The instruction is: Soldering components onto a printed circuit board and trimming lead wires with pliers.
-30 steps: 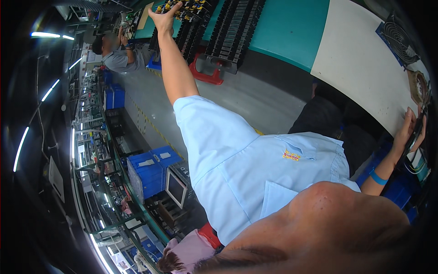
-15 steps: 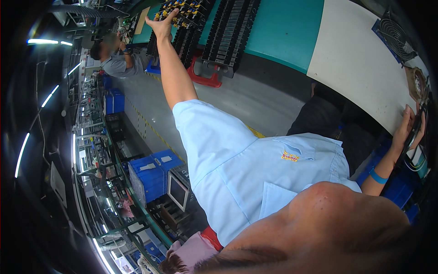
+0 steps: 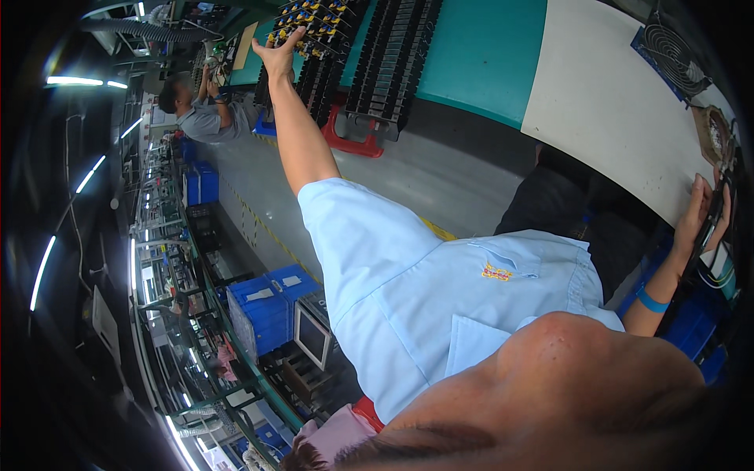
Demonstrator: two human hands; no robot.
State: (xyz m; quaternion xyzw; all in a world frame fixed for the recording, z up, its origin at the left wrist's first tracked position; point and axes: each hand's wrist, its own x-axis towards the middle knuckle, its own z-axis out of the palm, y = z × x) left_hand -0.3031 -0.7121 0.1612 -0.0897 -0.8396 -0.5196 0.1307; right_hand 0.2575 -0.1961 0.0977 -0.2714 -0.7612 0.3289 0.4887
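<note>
In the head view the left hand (image 3: 279,53) sits at the top of the frame, left of centre, at the end of an arm stretched straight up from a light blue short sleeve (image 3: 345,228). Its fingers are spread apart and its palm is flat; the fingertips touch the lower left edge of a black rack of yellow and blue connector parts (image 3: 318,27) standing on the green bench top (image 3: 479,55). The hand closes on nothing. Just to the right of that rack stands a row of black slotted trays (image 3: 393,63), resting on a red bracket (image 3: 353,141).

The right hand (image 3: 701,218) is at the right edge of the frame, a blue wristband (image 3: 650,300) just below it. Its fingers lie close together and curl over a thin dark flat part (image 3: 719,212) with wires beside it, next to the white mat (image 3: 620,118); how firmly they grip it I cannot tell. A black fan grille (image 3: 671,55) lies on a blue base in the upper right corner. Another person in a grey shirt (image 3: 196,118) works at the upper left, and blue bins (image 3: 267,306) stand lower left.

Compared with half a second ago, the left hand has moved a little right along the rack and lies flatter on it, while the right hand keeps the same hold on the dark part.
</note>
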